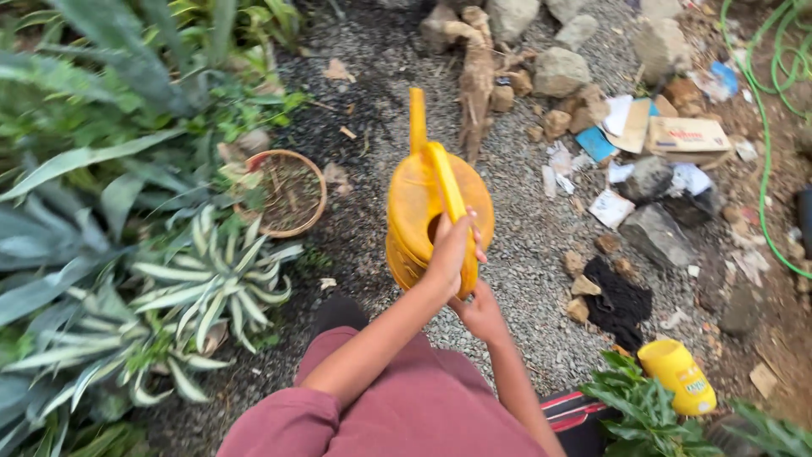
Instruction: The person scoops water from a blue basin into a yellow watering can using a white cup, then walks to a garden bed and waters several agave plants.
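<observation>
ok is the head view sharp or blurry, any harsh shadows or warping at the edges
Head view: soft, even daylight, no hard shadows on the gravel; the yellow watering can and both hands, left hand on the handle and right hand beneath, look fairly sharp; the striped plant is slightly soft; wide-angle stretch bends the leaves at the left edge.

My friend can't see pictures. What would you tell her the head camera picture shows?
A person holds a yellow plastic watering can over grey gravel ground, the left hand gripping its top handle and the right hand supporting it from beneath. Striped green-and-white leafy plants and a round woven basket lie to the left; rocks, cardboard scraps and a green hose to the right.
</observation>
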